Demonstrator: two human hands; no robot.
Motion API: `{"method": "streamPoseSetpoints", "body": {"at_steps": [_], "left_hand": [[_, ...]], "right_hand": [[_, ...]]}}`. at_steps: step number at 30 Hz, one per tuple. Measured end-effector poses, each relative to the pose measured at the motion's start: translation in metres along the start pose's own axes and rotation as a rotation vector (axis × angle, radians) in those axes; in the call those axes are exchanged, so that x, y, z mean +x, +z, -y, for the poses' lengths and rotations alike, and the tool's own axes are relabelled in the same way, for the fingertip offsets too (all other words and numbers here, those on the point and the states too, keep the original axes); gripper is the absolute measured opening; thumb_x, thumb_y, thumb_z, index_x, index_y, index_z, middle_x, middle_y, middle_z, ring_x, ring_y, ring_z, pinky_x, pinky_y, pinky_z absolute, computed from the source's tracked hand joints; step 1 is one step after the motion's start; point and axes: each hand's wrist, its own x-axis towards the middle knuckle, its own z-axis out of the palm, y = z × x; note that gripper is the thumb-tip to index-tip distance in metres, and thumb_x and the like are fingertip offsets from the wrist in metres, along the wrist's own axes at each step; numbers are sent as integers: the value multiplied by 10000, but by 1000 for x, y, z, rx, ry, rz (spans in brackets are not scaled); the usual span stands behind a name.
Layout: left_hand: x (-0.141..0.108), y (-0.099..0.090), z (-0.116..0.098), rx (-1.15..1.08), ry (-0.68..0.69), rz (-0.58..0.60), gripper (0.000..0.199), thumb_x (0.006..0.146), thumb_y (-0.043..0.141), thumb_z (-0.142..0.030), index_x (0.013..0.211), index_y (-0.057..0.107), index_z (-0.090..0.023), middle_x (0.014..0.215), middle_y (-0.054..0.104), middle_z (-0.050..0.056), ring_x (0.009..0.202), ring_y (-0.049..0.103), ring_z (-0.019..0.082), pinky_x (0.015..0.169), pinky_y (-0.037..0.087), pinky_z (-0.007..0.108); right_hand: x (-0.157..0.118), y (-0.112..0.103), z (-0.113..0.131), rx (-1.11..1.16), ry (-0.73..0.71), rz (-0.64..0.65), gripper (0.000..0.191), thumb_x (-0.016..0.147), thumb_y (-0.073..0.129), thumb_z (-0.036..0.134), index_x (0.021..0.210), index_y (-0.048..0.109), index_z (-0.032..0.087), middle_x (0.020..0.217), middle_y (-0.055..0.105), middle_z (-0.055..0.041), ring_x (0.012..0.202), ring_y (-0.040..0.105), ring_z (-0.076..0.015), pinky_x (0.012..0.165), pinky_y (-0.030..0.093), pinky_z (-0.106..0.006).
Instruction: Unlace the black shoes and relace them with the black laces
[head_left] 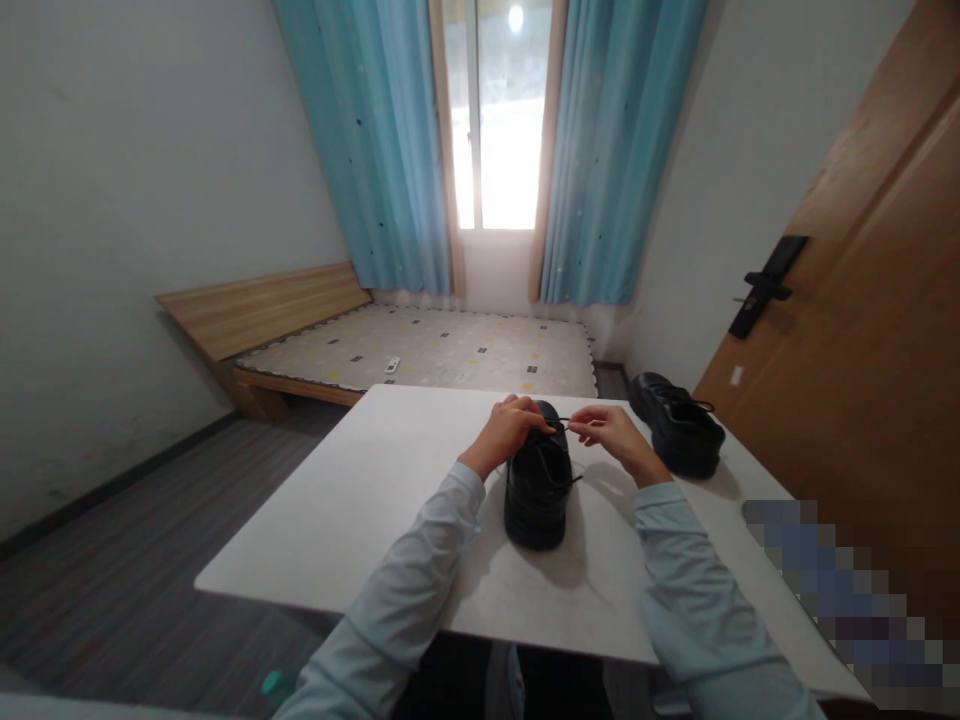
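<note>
A black lace-up shoe (536,500) stands upright on the white table (420,480), its heel toward me and its toe pointing away. My left hand (514,425) lies over the left front of this shoe, fingers bent at the laces; what its fingertips grip is hidden. Just right of the shoe, my right hand (604,428) pinches a black shoelace (557,421) that runs out from the lacing. A loose lace end hangs past the shoe's right side. The matching black shoe (682,430) sits apart at the table's right edge.
Beyond the table is a low bed (450,350) with a patterned mattress, a small white object (392,365) on it. A wooden door (847,300) with a black handle stands on the right. Blue curtains (600,150) flank the window. A blurred patch covers the lower right.
</note>
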Motion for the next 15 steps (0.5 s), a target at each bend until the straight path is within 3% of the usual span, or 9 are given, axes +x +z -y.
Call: {"method": "streamPoseSetpoints", "body": {"at_steps": [8, 12, 15], "left_hand": [[-1, 0, -3, -25, -8, -40, 282, 852, 513, -137, 917, 729, -307, 916, 622, 18, 864, 507, 151, 827, 414, 286], [-3, -3, -8, -85, -12, -125, 203, 849, 555, -206, 976, 702, -266, 913, 616, 20, 896, 518, 153, 861, 414, 286], [-4, -6, -10, -97, -1, -162, 138, 817, 612, -273, 910, 709, -243, 909, 618, 20, 893, 519, 155, 858, 409, 289]], "right_hand": [[0, 0, 3, -84, -4, 36, 285, 568, 757, 387, 652, 706, 120, 517, 603, -10, 457, 524, -103, 442, 422, -228], [2, -2, 2, -90, 40, 70, 270, 582, 741, 381, 648, 712, 121, 508, 598, -9, 446, 527, -102, 428, 419, -222], [2, -3, 1, -60, 57, 92, 268, 574, 749, 378, 653, 712, 124, 526, 614, -13, 452, 535, -102, 422, 425, -218]]}}
